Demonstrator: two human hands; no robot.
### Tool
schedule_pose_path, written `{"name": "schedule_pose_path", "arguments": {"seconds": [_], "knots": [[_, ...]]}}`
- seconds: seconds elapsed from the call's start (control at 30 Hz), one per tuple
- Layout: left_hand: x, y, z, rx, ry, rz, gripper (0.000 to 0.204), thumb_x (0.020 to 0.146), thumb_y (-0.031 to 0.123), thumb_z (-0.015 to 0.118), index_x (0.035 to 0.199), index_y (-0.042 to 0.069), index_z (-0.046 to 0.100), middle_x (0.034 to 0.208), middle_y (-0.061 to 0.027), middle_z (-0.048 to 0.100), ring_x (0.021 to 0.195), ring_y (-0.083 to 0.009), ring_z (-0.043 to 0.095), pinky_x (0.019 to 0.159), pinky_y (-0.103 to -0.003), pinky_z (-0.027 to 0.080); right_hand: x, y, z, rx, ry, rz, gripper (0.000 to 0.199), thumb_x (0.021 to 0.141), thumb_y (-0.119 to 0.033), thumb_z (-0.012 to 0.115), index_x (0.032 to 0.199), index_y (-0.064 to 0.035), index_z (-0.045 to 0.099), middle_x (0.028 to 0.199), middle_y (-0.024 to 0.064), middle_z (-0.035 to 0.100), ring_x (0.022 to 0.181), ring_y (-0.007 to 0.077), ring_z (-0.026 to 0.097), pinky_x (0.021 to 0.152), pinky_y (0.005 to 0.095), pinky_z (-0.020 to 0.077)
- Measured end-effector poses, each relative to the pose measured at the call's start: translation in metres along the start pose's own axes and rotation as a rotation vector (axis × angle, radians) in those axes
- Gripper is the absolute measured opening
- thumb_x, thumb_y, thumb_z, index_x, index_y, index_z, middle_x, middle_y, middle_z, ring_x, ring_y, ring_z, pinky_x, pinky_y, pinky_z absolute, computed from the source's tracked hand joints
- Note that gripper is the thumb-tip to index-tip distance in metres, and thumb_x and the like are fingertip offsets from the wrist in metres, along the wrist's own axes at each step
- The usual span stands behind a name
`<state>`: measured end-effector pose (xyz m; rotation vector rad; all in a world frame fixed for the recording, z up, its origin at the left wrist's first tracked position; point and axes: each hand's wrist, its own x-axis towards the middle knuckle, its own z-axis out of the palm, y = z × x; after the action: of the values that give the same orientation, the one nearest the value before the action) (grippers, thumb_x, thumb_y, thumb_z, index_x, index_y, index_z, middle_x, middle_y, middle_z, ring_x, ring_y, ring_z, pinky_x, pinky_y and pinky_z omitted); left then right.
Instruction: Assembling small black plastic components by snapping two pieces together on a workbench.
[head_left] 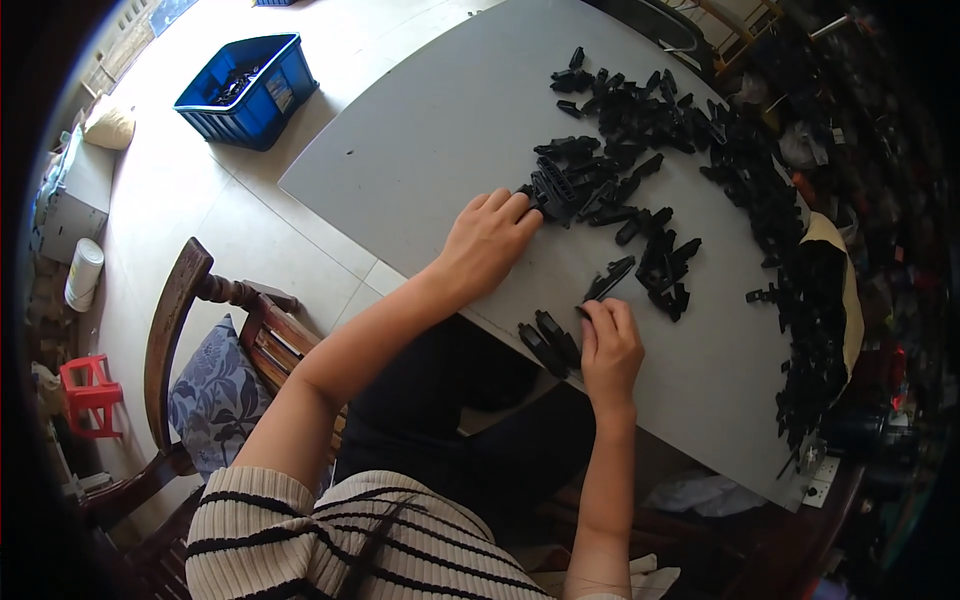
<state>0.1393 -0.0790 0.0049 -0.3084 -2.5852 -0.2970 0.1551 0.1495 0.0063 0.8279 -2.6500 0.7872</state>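
Note:
My left hand (488,242) is closed at the near edge of a cluster of black plastic parts (553,190). Its fingertips curl round a dark piece, mostly hidden by the fingers. My right hand (613,352) is lower and to the right, thumb and fingers pinched on a small black plastic piece (583,311) that barely shows. Just beyond those fingers lies a slim black part (610,278); whether it touches them I cannot tell. Two longer black parts (548,342) rest side by side at the table's near edge, left of my right hand.
Many similar black parts are heaped across the grey table (420,130) toward its far right side. An open bag (850,300) with black parts lies at the right edge. A blue crate (255,95) stands on the floor, left of a wooden chair (185,330) and red stool (92,395).

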Motion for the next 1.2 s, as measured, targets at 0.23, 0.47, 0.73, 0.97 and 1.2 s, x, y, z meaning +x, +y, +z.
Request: {"name": "schedule_pose_path", "arguments": {"seconds": [0.23,0.47,0.73,0.97,1.2], "knots": [[0.004,0.012,-0.022,-0.516,-0.19,-0.173,0.013,0.076,0.007,0.061,0.088,0.004,0.056,0.083,-0.0108,0.06,0.087,-0.0298,0.058,0.074,-0.04,0.047,-0.004,0.005,-0.005,0.62,0.059,0.399,0.019,0.09,-0.002,0.059,0.108,-0.001,0.061,0.092,0.0038,0.061,0.074,0.0054,0.054,0.065,0.0191,0.0433],[0.007,0.011,-0.021,-0.779,-0.364,-0.348,0.015,0.077,0.01,0.063,0.089,0.004,0.057,0.082,-0.0128,0.062,0.087,-0.0323,0.06,0.073,-0.041,0.049,-0.008,-0.015,-0.01,0.429,-0.048,0.14,0.029,0.083,-0.005,0.065,0.112,-0.0017,0.063,0.087,0.0132,0.061,0.074,0.0273,0.06,0.065,0.0326,0.0487],[0.006,0.022,-0.024,-0.488,-0.379,0.049,0.018,0.074,0.005,0.065,0.088,0.002,0.054,0.08,-0.0125,0.058,0.079,-0.0295,0.059,0.067,-0.04,0.048,-0.021,-0.026,-0.011,0.244,-0.136,-0.064,0.021,0.076,-0.012,0.072,0.092,-0.0022,0.064,0.083,0.0093,0.06,0.073,0.029,0.058,0.064,0.0378,0.0475],[-0.011,0.03,-0.017,-1.29,-0.491,-0.41,0.029,0.07,-0.005,0.065,0.097,0.001,0.057,0.086,-0.009,0.061,0.073,-0.0286,0.061,0.068,-0.033,0.05,-0.024,-0.02,-0.01,0.611,0.107,0.364,0.023,0.08,-0.002,0.069,0.103,-0.0003,0.065,0.093,0.0085,0.06,0.071,0.0162,0.06,0.062,0.0244,0.0493],[-0.017,0.026,-0.015,-0.922,-0.271,-0.007,0.024,0.067,-0.001,0.074,0.089,0.002,0.066,0.091,-0.0077,0.063,0.086,-0.0255,0.061,0.073,-0.034,0.05,-0.028,-0.011,-0.006,0.352,0.022,0.267,0.031,0.072,-0.003,0.077,0.101,-0.0007,0.068,0.088,0.0071,0.058,0.07,0.02,0.057,0.059,0.0292,0.0462]]}}
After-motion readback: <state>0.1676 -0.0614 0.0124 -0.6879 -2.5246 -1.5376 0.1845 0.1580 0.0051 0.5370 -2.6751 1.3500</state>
